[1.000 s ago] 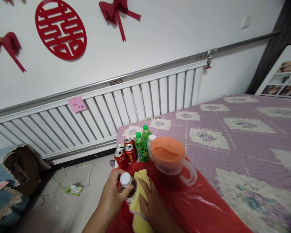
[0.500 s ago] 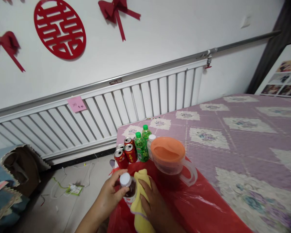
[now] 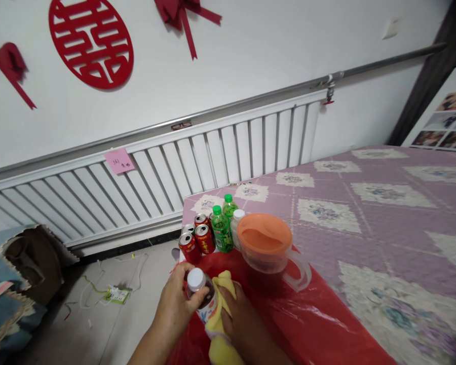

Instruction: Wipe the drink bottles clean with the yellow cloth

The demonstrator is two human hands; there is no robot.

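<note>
A bottle (image 3: 207, 298) with a white cap, dark contents and a printed label is tilted low in the middle of the view. My left hand (image 3: 178, 299) grips it near the neck, the thumb across its front. In my right hand (image 3: 237, 314) is a yellow cloth (image 3: 224, 319), bunched up and pressed against the bottle's right side. The cloth's lower end hangs down toward me. Both hands are over a red plastic sheet (image 3: 300, 324). The bottle's base is hidden behind the cloth and my hand.
Behind my hands stand several red cans (image 3: 204, 238), green bottles (image 3: 222, 230), a white-capped bottle (image 3: 236, 223) and a clear pitcher (image 3: 266, 258) with an orange lid. A patterned purple cover (image 3: 327, 238) spreads right. A white radiator (image 3: 213, 157) lines the wall; a power strip (image 3: 117, 295) lies on the floor.
The bottle has turned in my left hand, so more of its printed label shows. The yellow cloth and my right hand have shifted slightly along its side.
</note>
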